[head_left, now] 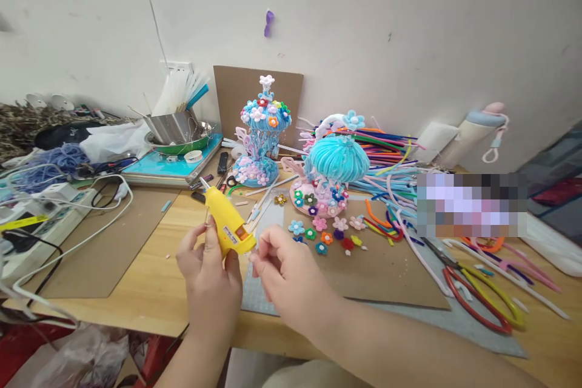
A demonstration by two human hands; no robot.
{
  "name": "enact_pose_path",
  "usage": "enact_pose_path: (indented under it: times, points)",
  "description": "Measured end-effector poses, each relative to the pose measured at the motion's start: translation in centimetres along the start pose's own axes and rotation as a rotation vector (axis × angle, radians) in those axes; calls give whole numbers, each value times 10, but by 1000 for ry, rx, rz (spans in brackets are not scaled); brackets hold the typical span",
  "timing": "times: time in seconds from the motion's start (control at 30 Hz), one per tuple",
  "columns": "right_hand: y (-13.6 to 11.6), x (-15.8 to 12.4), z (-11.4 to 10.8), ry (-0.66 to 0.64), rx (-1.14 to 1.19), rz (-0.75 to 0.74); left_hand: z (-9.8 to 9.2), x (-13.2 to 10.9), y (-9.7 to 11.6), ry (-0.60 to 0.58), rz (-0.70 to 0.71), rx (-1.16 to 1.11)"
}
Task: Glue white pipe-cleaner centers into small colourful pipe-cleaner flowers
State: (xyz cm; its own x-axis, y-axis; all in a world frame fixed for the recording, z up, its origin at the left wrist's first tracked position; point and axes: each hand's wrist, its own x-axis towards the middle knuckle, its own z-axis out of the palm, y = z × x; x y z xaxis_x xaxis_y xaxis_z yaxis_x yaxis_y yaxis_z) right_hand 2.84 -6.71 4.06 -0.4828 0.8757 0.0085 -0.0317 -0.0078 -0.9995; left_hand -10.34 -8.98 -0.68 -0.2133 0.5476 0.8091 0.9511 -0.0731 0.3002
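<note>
A yellow hot glue gun (226, 221) is gripped in my left hand (211, 264), its nozzle pointing up and to the left. At the gun's rear end, my right hand (284, 267) pinches a short translucent glue stick (253, 254), mostly hidden by the fingers. Beyond the hands stand two pipe-cleaner lamp-like ornaments: a blue one with flowers on its top (266, 121) and a turquoise-domed one (340, 157) on a pink flowered base. Several small pipe-cleaner flowers (319, 224) lie on a cardboard sheet (386, 276) right of my hands.
Scissors (477, 297) with red and yellow handles lie at the right. Bundled pipe cleaners (386, 142) spread behind. A metal bowl (173, 127) holding glue sticks stands back left on a blue book (159, 163). Power strips (45, 224) and loose white cables fill the left edge.
</note>
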Motion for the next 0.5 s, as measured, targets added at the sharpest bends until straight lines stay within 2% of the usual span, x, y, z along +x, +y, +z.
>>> enact_pose_path:
  times: [0.1,0.17,0.3,0.5]
  points:
    - [3,6,-3,-143,266,143,3,-2,2,-8,-31,-36]
    - [5,8,-5,-182,386,201,3,0,1,-14,-37,-25]
    - [8,3,-9,-203,330,291,1,2,-3,-7,-26,3]
    - [4,3,-12,-240,433,275,12,-1,2,10,-95,-40]
